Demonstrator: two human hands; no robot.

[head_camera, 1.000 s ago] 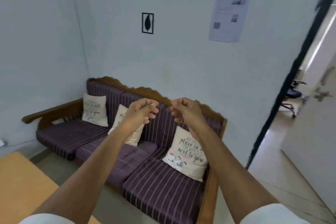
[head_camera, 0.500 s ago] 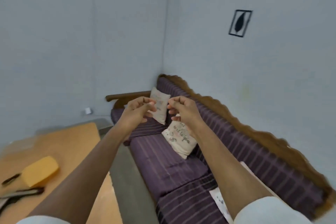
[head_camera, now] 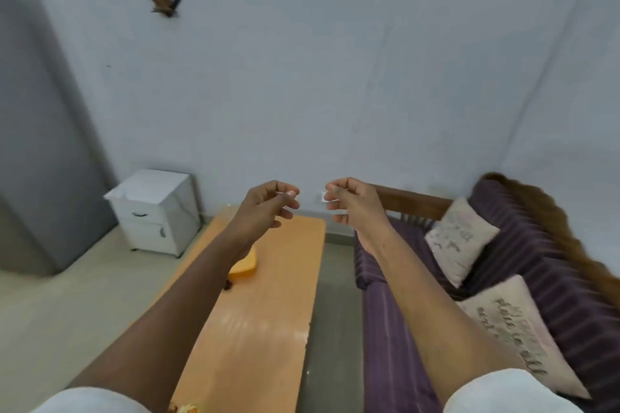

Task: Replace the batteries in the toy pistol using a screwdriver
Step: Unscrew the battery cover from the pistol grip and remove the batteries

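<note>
My left hand (head_camera: 268,206) and my right hand (head_camera: 350,201) are raised side by side in the air, a small gap between them. Both have their fingers curled in with the thumb against the fingertips, and nothing is in either. Below them runs a long orange wooden table (head_camera: 268,329). On it lies a yellow object (head_camera: 244,265), partly hidden behind my left forearm, with a small dark thing (head_camera: 228,285) beside it. I cannot make out a toy pistol, a screwdriver or batteries. A blurred yellowish item (head_camera: 186,408) shows at the table's near end.
A purple striped sofa (head_camera: 396,352) with a wooden frame stands right of the table, across a narrow strip of floor. Two printed cushions (head_camera: 461,238) (head_camera: 516,329) lie on it. A white drawer unit (head_camera: 157,211) and a tall grey cabinet (head_camera: 33,144) stand at the left.
The view has swung left from the sofa to the table and the corner behind it. My hands stay raised and curled, now a little farther apart.
</note>
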